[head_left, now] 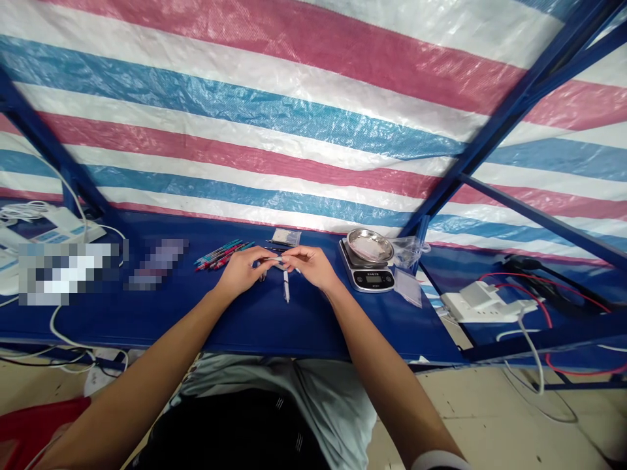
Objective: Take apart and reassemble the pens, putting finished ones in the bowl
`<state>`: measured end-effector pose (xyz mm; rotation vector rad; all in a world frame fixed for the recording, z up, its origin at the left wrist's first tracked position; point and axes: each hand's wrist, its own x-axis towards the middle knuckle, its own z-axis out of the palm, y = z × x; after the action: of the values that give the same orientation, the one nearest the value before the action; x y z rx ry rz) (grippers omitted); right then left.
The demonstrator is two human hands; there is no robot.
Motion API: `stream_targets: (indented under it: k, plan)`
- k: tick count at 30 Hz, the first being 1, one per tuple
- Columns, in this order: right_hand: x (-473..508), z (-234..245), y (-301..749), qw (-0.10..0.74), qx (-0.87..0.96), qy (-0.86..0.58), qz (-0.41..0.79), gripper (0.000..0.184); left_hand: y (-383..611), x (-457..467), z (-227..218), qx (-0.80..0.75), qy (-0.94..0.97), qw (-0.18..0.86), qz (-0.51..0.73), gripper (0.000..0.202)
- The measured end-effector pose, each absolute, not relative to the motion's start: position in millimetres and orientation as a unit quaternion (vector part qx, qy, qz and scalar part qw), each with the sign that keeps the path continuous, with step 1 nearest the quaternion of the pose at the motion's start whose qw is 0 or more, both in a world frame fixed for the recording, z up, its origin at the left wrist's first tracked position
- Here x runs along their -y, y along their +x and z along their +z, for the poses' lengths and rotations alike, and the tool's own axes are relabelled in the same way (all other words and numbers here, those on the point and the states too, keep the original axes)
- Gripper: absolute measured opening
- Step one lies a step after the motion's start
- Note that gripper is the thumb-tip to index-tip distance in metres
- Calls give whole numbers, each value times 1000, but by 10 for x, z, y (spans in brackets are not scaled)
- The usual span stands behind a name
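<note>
Both hands meet above the middle of a blue desk (147,320). The left hand (242,271) and the right hand (311,264) each close thumb and fingertips on one thin pale piece (274,260), which looks like a slim pen part and spans the small gap between them. Each grip is a pinch clenched on an end of that piece, held just clear of the desk. It is too small to tell whether it is one part or two being joined.

This looks like fine fingertip work on a pen part, which calls for steady, aligned hands.

A white pen (287,288) lies on the desk just below the grip, pointing towards the person. A bundle of coloured pens (223,253) lies near the left hand, and a small packet (287,236) sits just beyond the hands. To the right stands a digital scale (372,279) carrying a steel bowl (369,246), with clear plastic bags (410,287) beside it. A striped tarp (294,130) hangs behind.
</note>
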<state>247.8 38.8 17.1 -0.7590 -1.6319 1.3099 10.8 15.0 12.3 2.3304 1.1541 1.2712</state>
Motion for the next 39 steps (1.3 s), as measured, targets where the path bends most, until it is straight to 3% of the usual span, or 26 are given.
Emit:
stream_targets:
  k: [4, 7, 22, 39]
  plan:
    - [-393, 159, 2459, 440, 653, -319, 528, 46, 106, -153, 99, -394, 799, 122, 438, 27]
    - [-399, 153, 2461, 418, 648, -354, 529, 45, 107, -156, 93, -391, 804, 122, 431, 28]
    - [-437, 152, 2501, 471, 636, -328, 516, 34, 87, -158, 121, -414, 797, 120, 423, 31]
    - [-425, 115, 2484, 435, 638, -321, 548, 41, 104, -147, 119, -405, 793, 139, 433, 28]
